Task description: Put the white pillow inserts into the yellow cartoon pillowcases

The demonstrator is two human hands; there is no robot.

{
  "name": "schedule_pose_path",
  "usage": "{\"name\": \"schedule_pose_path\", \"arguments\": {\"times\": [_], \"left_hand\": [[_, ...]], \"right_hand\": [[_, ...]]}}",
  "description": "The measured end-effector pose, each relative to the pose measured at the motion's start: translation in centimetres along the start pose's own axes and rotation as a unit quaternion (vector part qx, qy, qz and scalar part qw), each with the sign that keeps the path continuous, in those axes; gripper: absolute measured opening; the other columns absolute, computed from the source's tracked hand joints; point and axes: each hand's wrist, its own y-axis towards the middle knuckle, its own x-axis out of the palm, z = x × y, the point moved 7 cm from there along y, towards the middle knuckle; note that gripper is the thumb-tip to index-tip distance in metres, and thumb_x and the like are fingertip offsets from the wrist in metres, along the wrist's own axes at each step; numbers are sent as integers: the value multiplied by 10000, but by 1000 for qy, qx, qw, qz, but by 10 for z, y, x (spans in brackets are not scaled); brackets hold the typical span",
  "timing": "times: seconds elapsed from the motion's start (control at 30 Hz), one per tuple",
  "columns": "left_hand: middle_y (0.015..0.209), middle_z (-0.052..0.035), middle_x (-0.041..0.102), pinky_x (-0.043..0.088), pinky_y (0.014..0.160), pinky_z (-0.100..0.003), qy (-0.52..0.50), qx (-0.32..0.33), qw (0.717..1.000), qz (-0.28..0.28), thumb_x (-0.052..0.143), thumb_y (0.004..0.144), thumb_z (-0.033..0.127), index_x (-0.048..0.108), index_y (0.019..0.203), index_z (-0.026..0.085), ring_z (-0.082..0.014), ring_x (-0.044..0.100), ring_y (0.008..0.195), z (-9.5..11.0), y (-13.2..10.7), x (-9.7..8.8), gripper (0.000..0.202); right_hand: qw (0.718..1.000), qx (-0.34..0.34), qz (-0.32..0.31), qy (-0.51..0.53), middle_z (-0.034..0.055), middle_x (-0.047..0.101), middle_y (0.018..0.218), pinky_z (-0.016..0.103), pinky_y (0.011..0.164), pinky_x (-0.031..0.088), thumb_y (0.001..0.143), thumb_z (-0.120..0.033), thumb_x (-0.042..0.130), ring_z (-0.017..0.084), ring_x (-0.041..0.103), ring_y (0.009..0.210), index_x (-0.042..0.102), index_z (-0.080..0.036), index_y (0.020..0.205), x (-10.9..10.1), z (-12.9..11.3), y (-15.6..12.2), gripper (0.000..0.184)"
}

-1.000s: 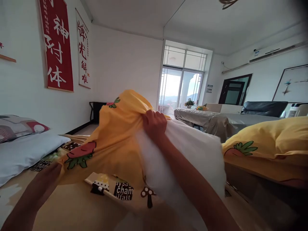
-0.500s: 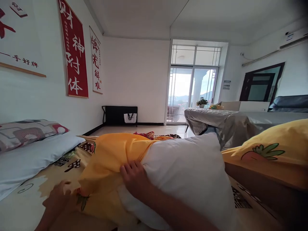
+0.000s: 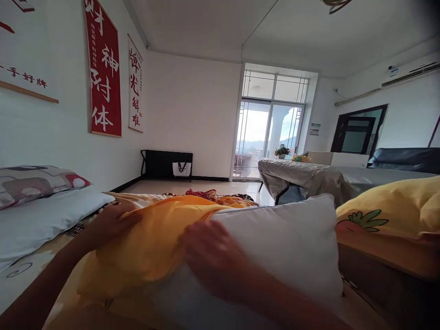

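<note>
A white pillow (image 3: 282,238) lies in front of me, its left part inside a yellow-orange pillowcase (image 3: 154,238). My left hand (image 3: 115,224) is closed on the far left edge of the pillowcase, with its fingers over the cloth. At the pillowcase's opening, where the yellow cloth meets the white pillow, my right hand (image 3: 209,252) is closed on the edge. Motion smears that hand, and its fingertips are partly hidden. Both lie on a patterned bed sheet (image 3: 24,279).
On the left are another white pillow (image 3: 51,220) and a grey patterned pillow (image 3: 37,183). To the right sits a yellow pillow with a carrot print (image 3: 395,206). Crumpled red checked cloth (image 3: 202,195) lies beyond. A table under a silvery cover (image 3: 305,176) stands farther off.
My left hand has moved up and away to the far left edge of the pillowcase. My right hand has shifted slightly right. The view has tilted and turned a little.
</note>
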Motion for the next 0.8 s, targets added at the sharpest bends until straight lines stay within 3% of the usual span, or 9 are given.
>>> {"name": "schedule_pose_path", "arguments": {"times": [0.07, 0.1, 0.2, 0.3, 0.47, 0.6, 0.7, 0.8], "left_hand": [[684, -5, 648, 428, 681, -236, 6, 5, 1000, -15, 512, 807, 557, 632, 681, 194, -199, 555, 714, 0, -3, -3, 403], [727, -8, 670, 425, 695, -230, 4, -3, 1000, -20, 496, 817, 561, 649, 726, 190, -203, 566, 754, -1, -4, -6, 411], [885, -29, 714, 410, 720, -227, -26, -37, 999, -1, 536, 781, 570, 693, 850, 168, -242, 582, 881, -4, -4, -18, 437], [895, -15, 717, 378, 733, -227, 6, -30, 999, 20, 532, 789, 530, 705, 867, 172, -234, 580, 885, 9, 3, -29, 405], [855, -13, 709, 356, 732, -239, 79, 43, 991, 95, 455, 853, 459, 706, 874, 168, -197, 587, 831, 58, 22, -36, 385], [852, -5, 696, 373, 749, -234, 19, 60, 989, 130, 459, 852, 412, 708, 865, 162, -190, 589, 833, 89, 29, -24, 352], [819, -1, 692, 391, 726, -242, -4, 109, 986, 127, 475, 822, 371, 705, 826, 189, -194, 597, 793, 107, 29, -14, 293], [838, -41, 692, 394, 757, -305, 86, 136, 982, 103, 437, 832, 294, 693, 855, 192, -224, 612, 805, 110, 25, -4, 277]], "right_hand": [[986, 151, 6, -75, 132, 605, 1182, 428, 956, 328, 932, -344, 448, 257, 496, 1128, 527, -174, 1190, -18, 50, -9, 319], [974, 207, -23, -91, 140, 611, 1177, 454, 963, 316, 929, -404, 449, 279, 502, 1130, 539, -178, 1182, -18, 71, -15, 351], [943, 284, -157, -69, 111, 673, 1008, 436, 905, 354, 933, -507, 393, 272, 582, 990, 619, -190, 986, 0, 103, -32, 393], [940, 279, -192, -31, 79, 689, 924, 355, 816, 385, 944, -477, 386, 232, 608, 894, 626, -197, 851, 11, 99, -35, 380], [954, 225, -197, 26, 34, 715, 927, 283, 716, 375, 961, -346, 390, 189, 630, 854, 672, -235, 882, 24, 70, -22, 313], [960, 188, -208, -16, 47, 716, 974, 282, 741, 396, 937, -254, 430, 194, 633, 890, 679, -232, 935, 39, 58, -13, 250], [956, 178, -225, -63, 81, 705, 1005, 287, 757, 409, 896, -164, 450, 210, 625, 937, 662, -183, 953, 48, 62, -10, 220], [951, 218, -205, -81, 68, 692, 1050, 289, 683, 406, 919, -190, 411, 208, 642, 875, 629, -199, 1014, 49, 78, -10, 238]]}}
